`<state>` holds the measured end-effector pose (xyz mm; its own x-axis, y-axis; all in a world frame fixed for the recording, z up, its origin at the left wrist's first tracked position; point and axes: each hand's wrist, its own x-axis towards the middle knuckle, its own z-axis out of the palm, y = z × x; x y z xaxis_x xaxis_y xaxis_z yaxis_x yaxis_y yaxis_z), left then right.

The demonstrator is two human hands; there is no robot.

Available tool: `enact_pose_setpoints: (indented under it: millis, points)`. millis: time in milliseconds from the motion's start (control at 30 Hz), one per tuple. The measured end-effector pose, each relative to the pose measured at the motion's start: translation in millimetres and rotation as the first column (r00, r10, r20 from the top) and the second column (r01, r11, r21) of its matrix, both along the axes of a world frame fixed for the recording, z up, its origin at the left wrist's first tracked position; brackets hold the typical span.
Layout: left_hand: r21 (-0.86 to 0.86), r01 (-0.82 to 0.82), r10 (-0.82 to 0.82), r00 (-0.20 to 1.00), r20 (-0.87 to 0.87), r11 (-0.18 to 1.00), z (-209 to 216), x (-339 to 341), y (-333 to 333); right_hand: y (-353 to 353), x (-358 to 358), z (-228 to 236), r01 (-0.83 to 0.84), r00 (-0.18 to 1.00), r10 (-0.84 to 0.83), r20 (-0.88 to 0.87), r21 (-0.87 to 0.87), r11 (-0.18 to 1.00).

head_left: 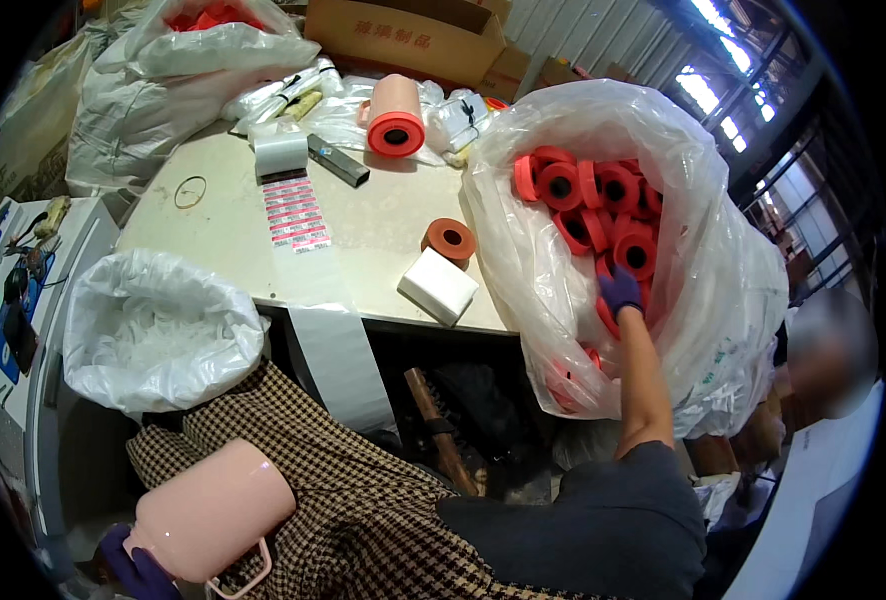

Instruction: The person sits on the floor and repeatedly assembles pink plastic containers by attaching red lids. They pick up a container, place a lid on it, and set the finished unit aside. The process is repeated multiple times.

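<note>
Pink handled tumbler lies tilted across the checked cloth on the lap, probably so one hand can steady it. The gloved left hand curls around its narrower end, seemingly leaving the other free to reach. The gloved right hand touches flanged red rings; whether it grips one, I cannot tell. Their plastic bag gapes beside the table, apparently for easy access.

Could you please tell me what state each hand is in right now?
Left hand: holding the pink mug.
Right hand: among the red rings in the plastic bag; whether it grips one cannot be told.
</note>
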<state>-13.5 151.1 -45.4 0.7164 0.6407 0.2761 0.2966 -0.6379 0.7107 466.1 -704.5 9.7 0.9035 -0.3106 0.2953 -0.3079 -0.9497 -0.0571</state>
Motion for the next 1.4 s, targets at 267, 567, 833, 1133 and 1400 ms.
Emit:
enact_pose_setpoints:
  millis: [267, 567, 833, 1133, 1400]
  points:
    - [-0.092, -0.489, 0.456, 0.855, -0.246, 0.867, -17, 30, -41, -31, -23, -109, 0.383, 0.87, -0.416, -0.264, -0.169, 0.908]
    - [-0.44, -0.091, 0.258, 0.906, 0.336, 0.893, 3, 32, -104, 159, -2, 38, -0.615, 0.631, 0.41, 0.659, 0.103, 0.781]
    - [-0.155, -0.267, 0.299, 0.923, 0.244, 0.951, -11, 31, -127, 522, -166, -14, -0.747, 0.262, 0.797, 0.545, 0.637, -0.19]
    - [-0.324, -0.427, 0.514, 0.817, 0.262, 0.844, 4, -9, -128, 584, -204, -17, -0.774, -0.149, 0.792, 0.593, 0.428, -0.466]
    - [-0.262, -0.421, 0.483, 0.837, 0.256, 0.868, 8, 8, -128, 571, -206, -22, -0.804, -0.102, 0.751, 0.653, 0.391, -0.449]
